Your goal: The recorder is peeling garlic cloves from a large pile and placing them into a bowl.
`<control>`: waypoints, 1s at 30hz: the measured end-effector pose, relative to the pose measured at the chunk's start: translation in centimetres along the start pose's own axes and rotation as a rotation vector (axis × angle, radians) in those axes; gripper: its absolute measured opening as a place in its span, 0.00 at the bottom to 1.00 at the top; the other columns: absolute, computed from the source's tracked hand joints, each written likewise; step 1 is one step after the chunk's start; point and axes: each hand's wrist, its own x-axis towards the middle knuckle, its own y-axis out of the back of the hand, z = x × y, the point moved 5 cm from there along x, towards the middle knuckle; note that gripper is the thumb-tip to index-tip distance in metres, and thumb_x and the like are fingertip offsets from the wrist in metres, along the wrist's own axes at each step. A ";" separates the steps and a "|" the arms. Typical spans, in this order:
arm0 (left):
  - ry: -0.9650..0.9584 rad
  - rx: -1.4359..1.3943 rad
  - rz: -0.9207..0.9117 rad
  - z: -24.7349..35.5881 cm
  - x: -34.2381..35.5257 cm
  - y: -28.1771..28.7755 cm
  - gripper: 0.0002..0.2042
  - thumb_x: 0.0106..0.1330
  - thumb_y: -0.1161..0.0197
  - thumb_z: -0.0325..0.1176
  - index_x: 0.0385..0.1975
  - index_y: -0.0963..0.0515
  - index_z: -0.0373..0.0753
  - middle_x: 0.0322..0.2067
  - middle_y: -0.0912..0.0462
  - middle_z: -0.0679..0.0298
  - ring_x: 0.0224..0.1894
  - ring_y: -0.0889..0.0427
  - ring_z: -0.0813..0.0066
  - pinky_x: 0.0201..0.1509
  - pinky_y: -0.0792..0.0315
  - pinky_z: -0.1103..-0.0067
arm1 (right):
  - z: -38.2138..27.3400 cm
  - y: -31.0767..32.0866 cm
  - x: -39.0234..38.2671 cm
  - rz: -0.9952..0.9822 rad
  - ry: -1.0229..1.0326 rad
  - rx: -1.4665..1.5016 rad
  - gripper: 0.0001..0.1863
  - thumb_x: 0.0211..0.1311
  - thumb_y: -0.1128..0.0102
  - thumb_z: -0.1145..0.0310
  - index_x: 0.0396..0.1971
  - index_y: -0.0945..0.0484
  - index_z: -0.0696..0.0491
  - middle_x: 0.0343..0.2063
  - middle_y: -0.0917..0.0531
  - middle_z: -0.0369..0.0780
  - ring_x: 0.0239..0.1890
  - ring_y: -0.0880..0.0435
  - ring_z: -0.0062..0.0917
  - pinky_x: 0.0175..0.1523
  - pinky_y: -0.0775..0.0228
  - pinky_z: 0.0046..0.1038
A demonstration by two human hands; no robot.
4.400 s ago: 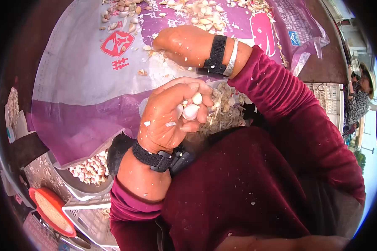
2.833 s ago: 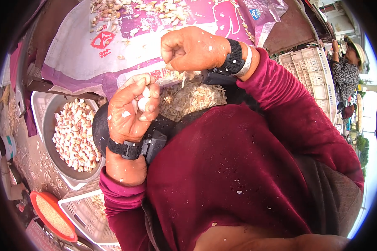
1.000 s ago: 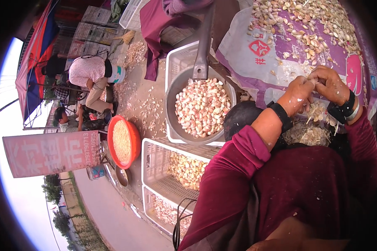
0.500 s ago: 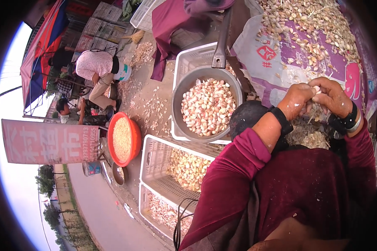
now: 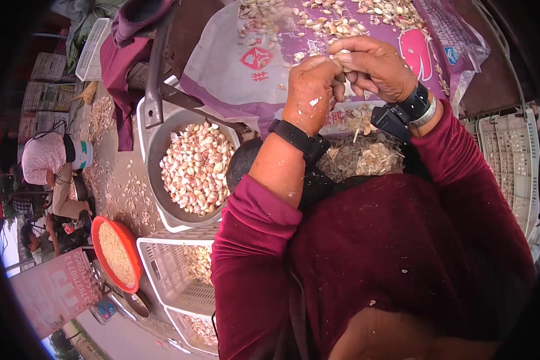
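My left hand (image 5: pixel 311 90) and my right hand (image 5: pixel 381 69) meet over a purple and white plastic sheet (image 5: pixel 222 63). Both are closed, with thumbs and fingertips pinched together around a pale garlic clove (image 5: pixel 344 53), mostly covered by the fingers. Loose garlic cloves (image 5: pixel 336 27) lie scattered on the sheet just beyond my hands. Below my wrists, a heap of dry garlic skins (image 5: pixel 366 157) sits close to my lap. To the left, a grey pan (image 5: pixel 158 174) is filled with pinkish unpeeled cloves (image 5: pixel 197 168).
The pan's long handle (image 5: pixel 154 78) points away from me. White plastic crates (image 5: pixel 162 270) with garlic stand at the lower left, near a red basin (image 5: pixel 132 264) of pale cloves. Another crate (image 5: pixel 510 162) is at right. Two people (image 5: pixel 45 159) sit at far left.
My view has swung to the right, so pan, crates and basin now appear farther left in the picture. Both hands stay pinched together at the clove, with fingers slightly shifted.
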 end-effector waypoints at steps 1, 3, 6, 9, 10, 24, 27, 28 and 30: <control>-0.053 0.168 -0.007 0.0 0.3 0.2 0.10 0.62 0.49 0.34 0.24 0.26 0.34 0.15 0.27 0.63 0.11 0.36 0.82 0.13 0.46 0.86 | -0.5 -0.1 0.0 0.001 0.008 -0.030 0.17 0.61 0.45 0.65 0.47 0.23 0.57 0.21 0.23 0.37 0.14 0.27 0.15 0.18 0.39 0.14; 0.105 0.014 0.021 -1.1 1.3 0.1 0.11 0.63 0.48 0.35 0.25 0.26 0.34 0.15 0.27 0.63 0.11 0.36 0.82 0.13 0.46 0.87 | 0.0 0.7 0.2 0.053 0.056 -0.002 0.17 0.62 0.46 0.67 0.47 0.25 0.60 0.18 0.24 0.37 0.09 0.34 0.10 0.18 0.34 0.15; 0.129 -0.053 -0.019 -2.8 2.3 -0.1 0.11 0.64 0.49 0.35 0.27 0.26 0.34 0.15 0.28 0.63 0.11 0.38 0.82 0.14 0.46 0.85 | 0.8 1.4 0.4 0.084 0.009 0.079 0.16 0.62 0.46 0.68 0.46 0.25 0.62 0.19 0.23 0.38 0.10 0.32 0.12 0.18 0.34 0.16; 0.128 -0.167 -0.038 -4.1 2.7 -0.2 0.11 0.65 0.51 0.35 0.27 0.27 0.34 0.15 0.28 0.63 0.11 0.41 0.81 0.16 0.47 0.84 | 2.7 2.3 0.8 0.018 -0.037 0.346 0.16 0.61 0.46 0.69 0.45 0.26 0.63 0.19 0.23 0.38 0.10 0.30 0.14 0.18 0.33 0.17; 0.117 -0.247 -0.061 -4.1 2.6 -0.3 0.11 0.65 0.51 0.35 0.27 0.28 0.34 0.15 0.28 0.63 0.11 0.41 0.81 0.16 0.47 0.84 | 3.2 2.5 0.9 -0.015 -0.071 0.337 0.17 0.62 0.47 0.69 0.48 0.29 0.62 0.21 0.23 0.38 0.10 0.31 0.15 0.19 0.31 0.18; 0.360 0.203 -0.714 -7.1 -0.2 -3.1 0.15 0.65 0.45 0.38 0.26 0.23 0.29 0.18 0.25 0.61 0.24 0.28 0.78 0.32 0.32 0.77 | -5.2 -5.8 -4.7 -0.738 -0.008 0.832 0.25 0.58 0.40 0.79 0.51 0.38 0.75 0.25 0.23 0.47 0.16 0.26 0.19 0.18 0.36 0.19; 0.183 0.283 -0.696 -7.7 -0.1 -3.3 0.13 0.62 0.45 0.35 0.32 0.24 0.29 0.22 0.23 0.53 0.26 0.24 0.70 0.34 0.31 0.75 | -5.8 -6.1 -4.8 -0.768 0.052 0.853 0.25 0.57 0.40 0.79 0.51 0.38 0.75 0.25 0.23 0.47 0.17 0.26 0.19 0.18 0.37 0.19; -0.032 0.399 -0.708 -6.9 0.1 -3.3 0.13 0.61 0.46 0.33 0.36 0.25 0.29 0.25 0.22 0.49 0.28 0.22 0.67 0.36 0.30 0.74 | -5.9 -6.2 -4.7 -0.775 0.069 0.855 0.25 0.57 0.40 0.80 0.51 0.38 0.75 0.25 0.22 0.47 0.17 0.26 0.19 0.18 0.37 0.19; 0.121 0.420 -0.714 -6.5 0.0 -3.0 0.15 0.59 0.46 0.32 0.42 0.26 0.27 0.32 0.21 0.53 0.32 0.23 0.71 0.38 0.29 0.77 | -6.0 -6.3 -4.8 -0.789 0.103 0.862 0.25 0.57 0.40 0.80 0.51 0.38 0.75 0.25 0.22 0.47 0.17 0.26 0.19 0.18 0.37 0.19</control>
